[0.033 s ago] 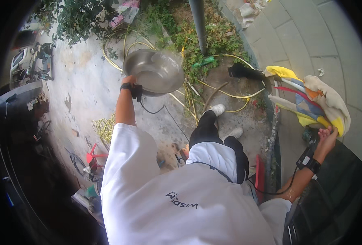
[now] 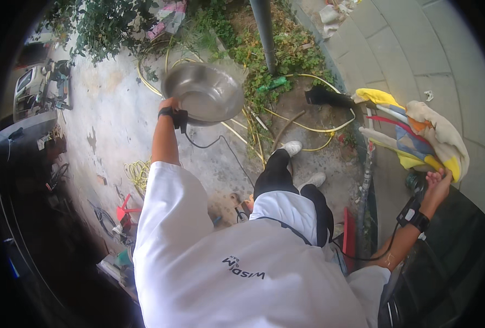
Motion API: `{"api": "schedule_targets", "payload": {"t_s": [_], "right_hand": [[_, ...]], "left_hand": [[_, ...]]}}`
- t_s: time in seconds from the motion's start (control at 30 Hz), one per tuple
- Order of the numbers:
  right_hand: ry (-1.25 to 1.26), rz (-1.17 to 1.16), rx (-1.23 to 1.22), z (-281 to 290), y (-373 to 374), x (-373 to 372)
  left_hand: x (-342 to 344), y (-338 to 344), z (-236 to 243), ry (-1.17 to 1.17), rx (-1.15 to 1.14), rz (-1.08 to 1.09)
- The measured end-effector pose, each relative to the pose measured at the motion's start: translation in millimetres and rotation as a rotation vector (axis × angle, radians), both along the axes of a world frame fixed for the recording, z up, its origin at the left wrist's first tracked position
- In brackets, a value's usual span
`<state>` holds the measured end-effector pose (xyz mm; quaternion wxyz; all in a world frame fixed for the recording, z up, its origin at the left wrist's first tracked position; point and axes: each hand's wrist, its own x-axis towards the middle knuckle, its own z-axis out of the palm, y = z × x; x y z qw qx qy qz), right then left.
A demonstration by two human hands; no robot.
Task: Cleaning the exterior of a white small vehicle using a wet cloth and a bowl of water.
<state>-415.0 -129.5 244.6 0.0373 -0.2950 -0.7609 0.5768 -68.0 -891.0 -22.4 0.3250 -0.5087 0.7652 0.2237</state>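
My left hand (image 2: 169,104) grips the near-left rim of a round, shiny metal basin (image 2: 220,97). The basin hangs tilted above the concrete, held out in front of me, and its inside shows nothing in it. Out to the right, my right hand (image 2: 438,183) is closed on the lower end of a cloth (image 2: 450,139) with yellow, white, blue, red and orange parts. The cloth is bunched and stretches away to the upper left of that hand. Black straps with small devices and cables sit on both wrists.
Yellow hoses (image 2: 144,76) loop over the concrete ground (image 2: 111,104). A metal pole (image 2: 263,38) rises from green plants ahead. A dark shiny surface (image 2: 444,251) lies below my right hand. A red stool-like object (image 2: 125,210) stands at left, near a coiled yellow hose (image 2: 138,174).
The basin and my left hand have shifted slightly to the left and up, and the basin's tilt differs a little. My right hand and the cloth stay in almost the same place.
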Motion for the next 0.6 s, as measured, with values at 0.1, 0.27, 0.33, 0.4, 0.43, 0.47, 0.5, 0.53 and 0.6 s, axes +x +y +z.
{"api": "schedule_targets", "payload": {"t_s": [0.1,0.27,0.33,0.4,0.43,0.47,0.5,0.53,0.6], "right_hand": [[0.057,0.02,-0.077,-8.8,1.9,-7.0],[0.083,-0.04,-0.051,-1.0,-18.7,-2.2],[0.099,-0.057,-0.004,-1.8,-20.6,-4.5],[0.109,-0.048,-0.001,-2.6,-24.3,-6.6],[0.134,-0.048,0.011,-3.0,-25.2,-6.1],[0.142,-0.05,0.013,-4.8,-23.8,-8.0],[0.135,-0.045,0.011,-8.3,-19.0,-8.7],[0.107,-0.058,0.014,-10.8,-13.0,-10.6],[0.1,-0.064,0.014,-15.2,-7.4,-7.1]], "left_hand": [[-26.8,-81.9,-6.7,0.074,-0.295,0.231],[-64.8,-119.3,30.3,0.118,-0.334,0.304],[-61.1,-109.3,46.3,0.193,-0.354,0.426],[-44.8,-107.1,56.0,0.151,-0.3,0.371],[-37.1,-102.0,59.9,0.122,-0.233,0.312],[-25.4,-96.7,55.3,0.115,-0.237,0.316],[-9.7,-85.9,47.3,0.266,-0.185,0.505],[7.3,-75.5,42.6,0.422,-0.127,0.696],[26.1,-13.8,54.2,0.624,-0.023,0.905]]}}
